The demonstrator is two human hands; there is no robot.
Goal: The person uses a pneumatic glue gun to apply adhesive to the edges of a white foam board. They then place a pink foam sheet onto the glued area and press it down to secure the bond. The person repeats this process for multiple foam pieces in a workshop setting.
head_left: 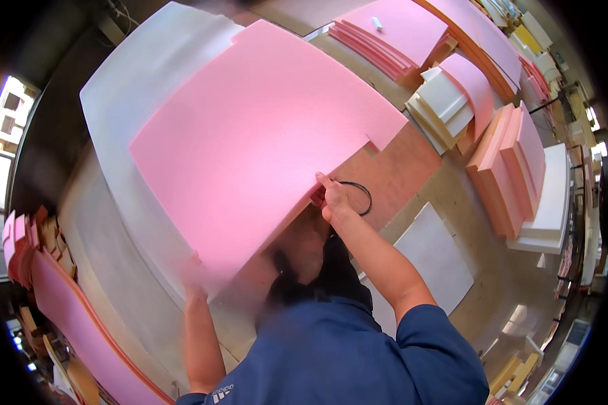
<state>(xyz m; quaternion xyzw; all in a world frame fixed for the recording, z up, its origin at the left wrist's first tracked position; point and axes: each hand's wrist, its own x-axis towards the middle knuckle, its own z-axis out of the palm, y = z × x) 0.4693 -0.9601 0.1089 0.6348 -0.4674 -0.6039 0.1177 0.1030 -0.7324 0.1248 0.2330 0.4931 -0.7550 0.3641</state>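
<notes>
Two arms (382, 260) stretched forward. My right hand (334, 200) clamped on edge of pink board (263, 135), thumb on top, fingers under; left hand (195, 280) blurred at near corner, can't tell grip. Board overlaps white sheet (142, 64).

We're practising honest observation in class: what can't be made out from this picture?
All in the head view:
Left hand: blurred by a hazy patch; finger placement unclear.
Right hand: the broad pink foam-like sheet hides its fingertips.
Broad white sheet: its middle is hidden beneath the pink one.
Thin black curved strand: the right wrist hides whether it closes.
Long pink sheet, lower left: cut off by the bottom edge.
</notes>
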